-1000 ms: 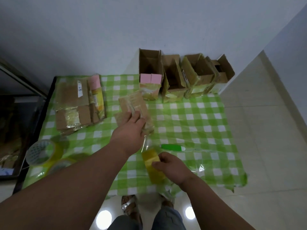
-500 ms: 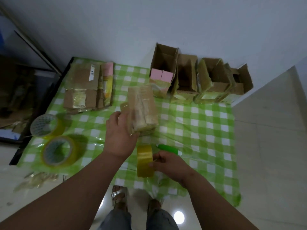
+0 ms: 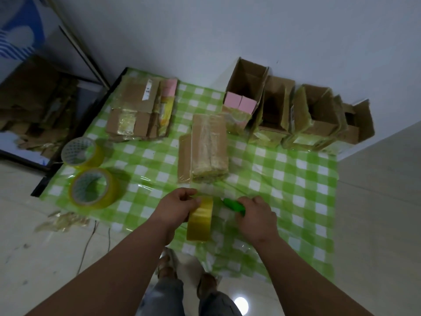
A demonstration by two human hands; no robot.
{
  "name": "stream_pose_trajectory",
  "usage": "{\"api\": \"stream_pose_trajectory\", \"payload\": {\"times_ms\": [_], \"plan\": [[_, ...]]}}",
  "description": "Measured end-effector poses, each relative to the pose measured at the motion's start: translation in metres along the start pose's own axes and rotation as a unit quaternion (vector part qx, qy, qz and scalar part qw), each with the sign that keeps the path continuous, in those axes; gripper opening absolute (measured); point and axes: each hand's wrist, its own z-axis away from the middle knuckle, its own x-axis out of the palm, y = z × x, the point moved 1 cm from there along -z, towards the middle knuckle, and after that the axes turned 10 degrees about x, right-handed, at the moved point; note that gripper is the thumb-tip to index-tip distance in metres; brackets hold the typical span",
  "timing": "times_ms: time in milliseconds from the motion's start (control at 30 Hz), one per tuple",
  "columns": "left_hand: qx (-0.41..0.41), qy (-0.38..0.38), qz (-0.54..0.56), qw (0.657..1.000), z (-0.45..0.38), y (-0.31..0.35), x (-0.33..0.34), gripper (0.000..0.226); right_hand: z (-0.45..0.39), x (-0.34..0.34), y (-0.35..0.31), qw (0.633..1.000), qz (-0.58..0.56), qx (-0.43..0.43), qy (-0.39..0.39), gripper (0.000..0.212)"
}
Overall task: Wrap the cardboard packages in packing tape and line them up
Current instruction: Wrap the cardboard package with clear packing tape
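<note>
A tape-wrapped cardboard package (image 3: 206,148) lies flat on the green checked cloth (image 3: 284,183), with no hand on it. Just in front of it my left hand (image 3: 176,208) grips a yellow tape roll (image 3: 200,221) standing on edge. A thin strip of tape seems to run from the roll towards the package. My right hand (image 3: 256,218) closes round a green cutter (image 3: 233,205) lying beside the roll. Several open cardboard boxes (image 3: 296,115) stand in a row along the back wall, partly wrapped in tape.
Two more yellow tape rolls (image 3: 93,189) lie at the cloth's left edge. A stack of flat wrapped packages (image 3: 139,112) sits at the back left. Crumpled tape scraps (image 3: 61,222) lie on the tiled floor. My feet (image 3: 186,272) are at the cloth's near edge.
My left hand let go of the wrapped package, which now lies on the cloth, and took the tape roll. My right hand left the roll and moved right onto the green cutter.
</note>
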Motion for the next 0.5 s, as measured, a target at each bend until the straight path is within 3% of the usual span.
{"api": "stream_pose_trajectory", "payload": {"times_ms": [167, 267, 367, 500], "plan": [[-0.03, 0.004, 0.056, 0.998, 0.001, -0.002, 0.002, 0.021, -0.006, 0.008, -0.001, 0.996, 0.08, -0.025, 0.043, 0.028], [-0.046, 0.002, 0.074, 0.996, -0.001, -0.004, 0.003, 0.021, -0.005, 0.005, -0.004, 0.997, 0.066, -0.028, 0.04, 0.025], [-0.06, 0.0, 0.071, 0.996, -0.004, -0.004, 0.006, 0.02, -0.001, -0.008, -0.002, 0.998, -0.05, -0.004, 0.038, 0.018], [-0.071, 0.008, 0.056, 0.996, -0.006, -0.003, 0.009, 0.02, 0.008, -0.027, -0.001, 0.968, -0.248, -0.019, 0.022, 0.008]]}}
